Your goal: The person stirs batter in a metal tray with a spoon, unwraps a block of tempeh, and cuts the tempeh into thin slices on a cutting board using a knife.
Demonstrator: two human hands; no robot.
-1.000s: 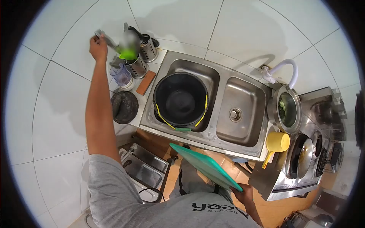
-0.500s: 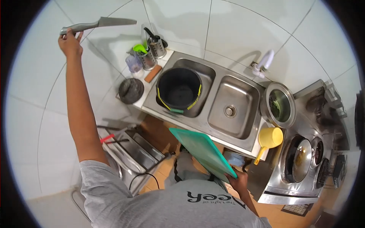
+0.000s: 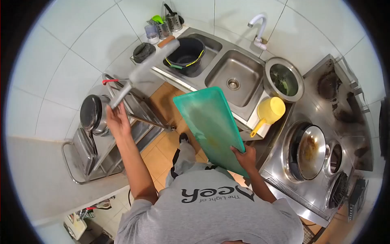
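Note:
A large knife (image 3: 148, 67), smeared by motion, points up and to the right from my left hand (image 3: 118, 122). The fingers close on the end of its metal handle, and the blade reaches towards the black bucket (image 3: 185, 51) in the left sink basin; whether the two touch I cannot tell. My right hand (image 3: 245, 157) grips a green cutting board (image 3: 207, 126) by its right edge, thumb on the face. The board is tilted in front of my body, near the counter's front edge.
Right of the right sink basin (image 3: 235, 77) stand a metal pot (image 3: 268, 77) with greens and a yellow dipper (image 3: 271, 110). A wok (image 3: 310, 152) sits on the stove. At left, a metal rack (image 3: 67, 162) holds a dark pan (image 3: 91, 112). Utensil holders (image 3: 163, 30) stand behind the bucket.
My left hand has come down and inward with the knife from high at the left. The cutting board is raised and shows more of its face. The view has turned towards the stove.

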